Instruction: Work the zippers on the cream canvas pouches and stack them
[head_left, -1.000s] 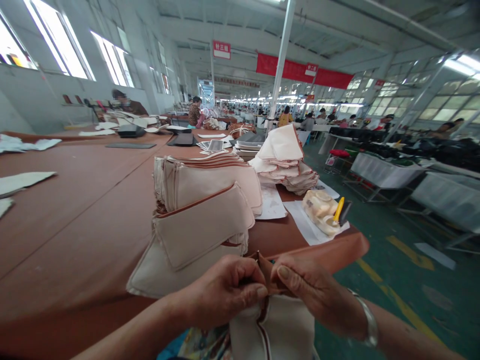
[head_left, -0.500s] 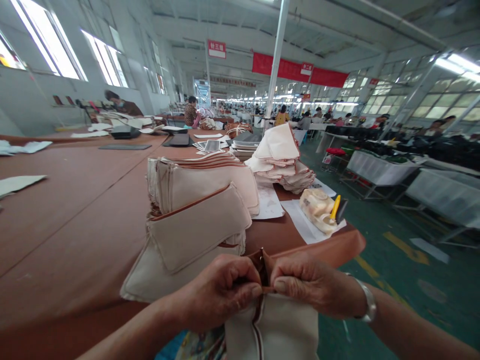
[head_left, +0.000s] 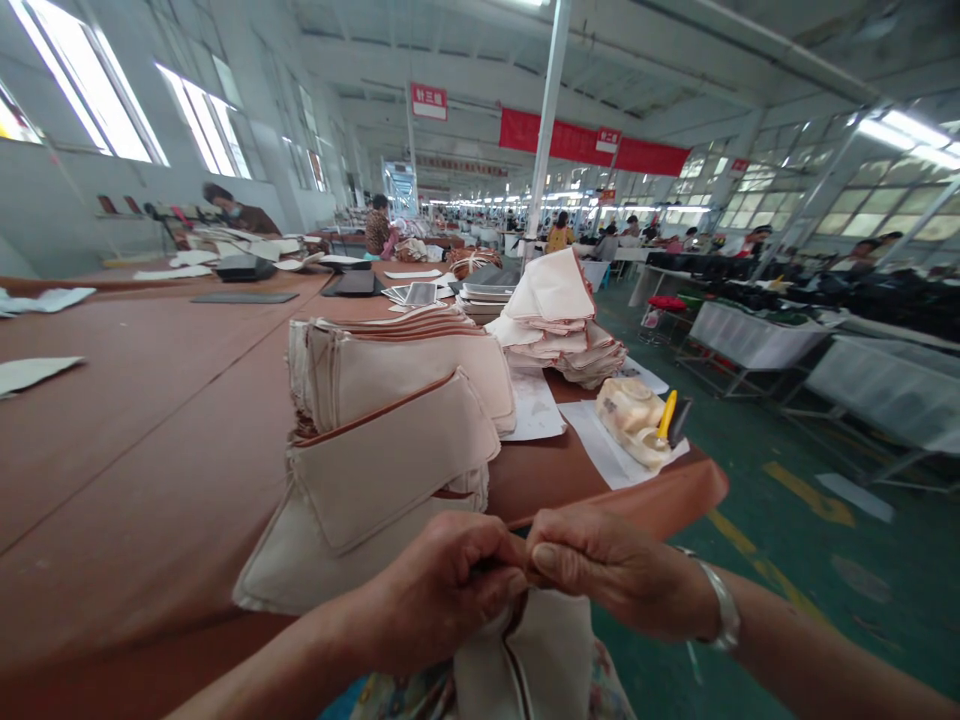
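Observation:
A cream fabric piece with a dark brown seam down its middle (head_left: 551,650) hangs below both hands at the bottom centre. My left hand (head_left: 450,590) pinches its top edge between thumb and bent fingers. Pressed up beside it, my right hand (head_left: 607,570), with a silver bracelet at the wrist, grips the same edge. The fingers cover most of the brown edge. Just beyond the hands, a cream panel with brown edging (head_left: 397,460) leans on a stack of similar folded panels (head_left: 420,370).
The brown-covered table (head_left: 150,430) stretches left. A second cream stack (head_left: 555,300) stands behind. On white paper near the right corner sits a plastic-wrapped container (head_left: 630,410) with a yellow-handled tool (head_left: 667,415). A masked person (head_left: 251,215) is at the far left; others are farther back.
My hands have come together, and the brown opening between them has closed. The hanging cream piece looks narrower. The whole view has shifted slightly.

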